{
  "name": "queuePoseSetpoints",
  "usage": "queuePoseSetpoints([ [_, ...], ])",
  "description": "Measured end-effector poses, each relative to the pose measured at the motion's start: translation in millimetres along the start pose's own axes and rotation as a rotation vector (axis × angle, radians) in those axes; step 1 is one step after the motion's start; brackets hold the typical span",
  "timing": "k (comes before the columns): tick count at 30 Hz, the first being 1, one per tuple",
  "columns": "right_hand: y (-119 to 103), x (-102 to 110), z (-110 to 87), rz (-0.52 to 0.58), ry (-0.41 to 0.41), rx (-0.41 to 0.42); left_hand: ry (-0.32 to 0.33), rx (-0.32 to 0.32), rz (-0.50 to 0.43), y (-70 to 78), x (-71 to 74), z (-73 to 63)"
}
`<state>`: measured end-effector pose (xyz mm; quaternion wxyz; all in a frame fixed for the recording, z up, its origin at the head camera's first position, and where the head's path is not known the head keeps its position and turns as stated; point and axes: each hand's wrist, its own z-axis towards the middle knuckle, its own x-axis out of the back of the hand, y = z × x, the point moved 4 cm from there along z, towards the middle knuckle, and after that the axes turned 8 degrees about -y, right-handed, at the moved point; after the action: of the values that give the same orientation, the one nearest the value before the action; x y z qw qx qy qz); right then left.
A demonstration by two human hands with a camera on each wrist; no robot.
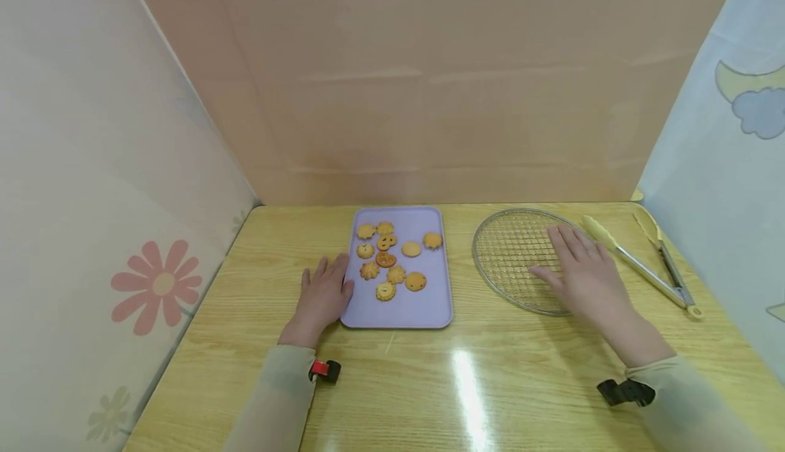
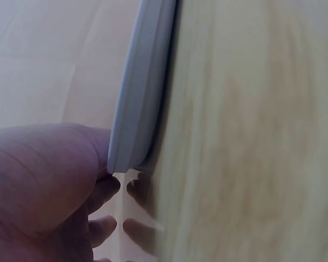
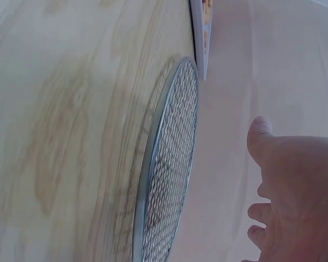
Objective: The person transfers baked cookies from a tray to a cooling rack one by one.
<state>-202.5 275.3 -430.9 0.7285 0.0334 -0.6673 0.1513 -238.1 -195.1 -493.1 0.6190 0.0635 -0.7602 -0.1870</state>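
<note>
The rack (image 1: 510, 253) lies between tray (image 1: 401, 313) and tongs (image 1: 649, 275).

Left hand (image 1: 321, 295) low, right hand (image 1: 585, 276) hovering (thumb (image 1: 547, 276) spread), arms (image 1: 276, 394) forward

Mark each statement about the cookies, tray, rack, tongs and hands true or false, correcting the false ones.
1. The cookies lie on the tray. True.
2. The rack is square. False: it is round.
3. The left hand is at the tray's left side. True.
4. The right hand holds the tongs. False: it hovers over the rack, and the tongs lie on the table.
5. The tray is left of the rack. True.
</note>
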Motion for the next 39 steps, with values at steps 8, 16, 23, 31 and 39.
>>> queuePoseSetpoints([
  [8,29.9,0.4,-8.5,0.030,-0.047,-0.075,-0.012,-0.002,0.004,3.1,1.0,1.9],
  [16,60.2,-0.2,-22.2,0.070,-0.073,-0.151,-0.010,-0.008,0.012,8.2,-0.6,3.8],
  [23,97.4,-1.2,-34.5,0.051,-0.060,-0.215,-0.019,-0.004,0.017,10.6,-1.4,6.5],
  [31,130.4,-2.2,-48.9,0.045,0.007,-0.237,-0.021,-0.009,0.027,13.6,-1.3,7.6],
  [39,149.0,-4.4,-58.5,0.059,0.009,-0.266,-0.027,-0.018,0.017,19.6,-3.2,7.0],
])
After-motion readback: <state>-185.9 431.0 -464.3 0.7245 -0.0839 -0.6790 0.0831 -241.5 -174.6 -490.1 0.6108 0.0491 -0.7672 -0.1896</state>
